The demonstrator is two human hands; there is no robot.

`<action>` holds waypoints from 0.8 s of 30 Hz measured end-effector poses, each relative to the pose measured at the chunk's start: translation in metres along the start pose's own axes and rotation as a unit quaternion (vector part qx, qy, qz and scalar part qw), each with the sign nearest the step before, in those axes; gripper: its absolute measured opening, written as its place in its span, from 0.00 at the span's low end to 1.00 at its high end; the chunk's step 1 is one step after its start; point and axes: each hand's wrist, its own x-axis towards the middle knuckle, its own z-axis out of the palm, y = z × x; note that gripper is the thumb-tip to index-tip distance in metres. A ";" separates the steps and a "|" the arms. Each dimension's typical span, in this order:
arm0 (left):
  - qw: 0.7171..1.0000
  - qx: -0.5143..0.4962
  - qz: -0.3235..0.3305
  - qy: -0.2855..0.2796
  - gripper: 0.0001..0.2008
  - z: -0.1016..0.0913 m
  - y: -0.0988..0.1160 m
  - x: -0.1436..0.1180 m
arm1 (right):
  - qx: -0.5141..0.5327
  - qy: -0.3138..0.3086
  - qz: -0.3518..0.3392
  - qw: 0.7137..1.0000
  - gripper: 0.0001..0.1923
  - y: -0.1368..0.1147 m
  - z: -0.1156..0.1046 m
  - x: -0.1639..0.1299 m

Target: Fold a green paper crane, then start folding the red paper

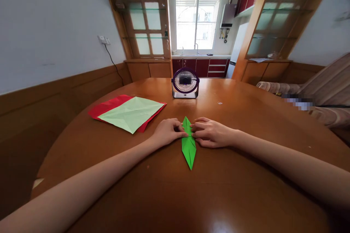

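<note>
A bright green piece of folded origami paper [189,149] lies on the wooden table, long and narrow with a point at each end. One tip faces me and the other faces away. My left hand [170,131] grips its left edge near the middle, thumb on top and fingers curled. From the right, my right hand [210,133] rests its bent fingertips on the paper's right edge, with the fingers slightly apart. Creases run along the paper's length, and a seam crosses its middle. The fingertips hide parts of both upper edges.
On the left of the table [246,113] lie red paper sheets [109,105] with a creased pale green sheet [132,113] on top. A small dark desk fan [185,82] stands at the far side. Beyond the table's right edge is a striped sofa [328,80].
</note>
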 end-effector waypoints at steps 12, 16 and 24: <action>0.997 0.065 0.036 0.027 0.10 0.005 0.003 -0.002 | 0.098 0.058 0.049 0.992 0.11 0.005 0.010 -0.005; 0.994 0.088 0.067 0.018 0.06 0.005 0.008 -0.007 | 0.166 0.085 0.085 0.979 0.08 0.007 0.016 -0.008; 0.944 0.277 0.178 -0.004 0.11 0.003 0.018 -0.016 | 0.140 0.142 0.128 0.972 0.07 0.007 0.018 -0.007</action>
